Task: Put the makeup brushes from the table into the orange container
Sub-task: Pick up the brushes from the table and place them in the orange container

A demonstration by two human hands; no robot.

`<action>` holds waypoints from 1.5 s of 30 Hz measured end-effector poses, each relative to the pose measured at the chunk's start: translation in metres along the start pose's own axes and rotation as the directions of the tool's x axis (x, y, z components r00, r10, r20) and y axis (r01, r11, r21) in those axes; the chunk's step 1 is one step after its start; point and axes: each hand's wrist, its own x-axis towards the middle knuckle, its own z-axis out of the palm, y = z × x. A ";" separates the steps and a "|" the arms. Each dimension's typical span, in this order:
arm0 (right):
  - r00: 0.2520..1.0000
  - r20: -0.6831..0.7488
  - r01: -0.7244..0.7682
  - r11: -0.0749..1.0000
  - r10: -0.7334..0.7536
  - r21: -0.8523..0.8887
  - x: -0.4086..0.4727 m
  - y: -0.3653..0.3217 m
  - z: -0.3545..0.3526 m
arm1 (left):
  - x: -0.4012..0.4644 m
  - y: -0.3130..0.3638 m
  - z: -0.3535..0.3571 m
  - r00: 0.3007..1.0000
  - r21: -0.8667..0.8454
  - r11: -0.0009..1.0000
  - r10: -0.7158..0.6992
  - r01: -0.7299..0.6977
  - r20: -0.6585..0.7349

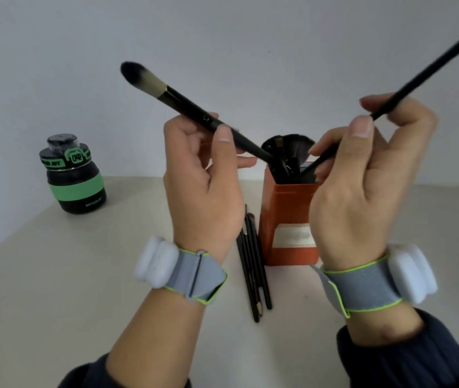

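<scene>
**Two brushes at the tin's mouth**

The left hand (203,175) pinches a fluffy brush (194,113), the right hand (362,175) a thin brush (424,71); both handle ends dip into the orange container (287,219). Loose brushes (253,264) lie on the table (82,275) just beside it.

Both forearms rise from the lower edge, palms turned toward the person, each wrist wrapped in a grey strap with a white pod. The left hand (200,175) pinches a brush handle (211,121) between thumb and curled fingers. The right hand (362,175) likewise pinches a thinner handle (418,77) at its fingertips.
</scene>
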 end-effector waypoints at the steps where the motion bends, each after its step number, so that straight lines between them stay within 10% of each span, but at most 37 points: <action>1: 1.000 -0.009 0.018 1.000 -0.018 -0.015 0.002 0.002 -0.003 | -0.002 0.000 0.004 1.000 -0.010 1.000 -0.011 0.011 -0.002; 16: 0.982 0.153 -0.043 0.918 0.112 -0.394 -0.002 0.021 0.000 | -0.016 -0.014 0.018 0.980 0.302 0.945 -0.164 0.124 0.112; 45: 0.945 0.274 0.058 0.735 0.177 -0.676 -0.004 0.017 -0.004 | -0.016 -0.022 0.014 0.922 0.330 0.899 -0.354 0.289 0.156</action>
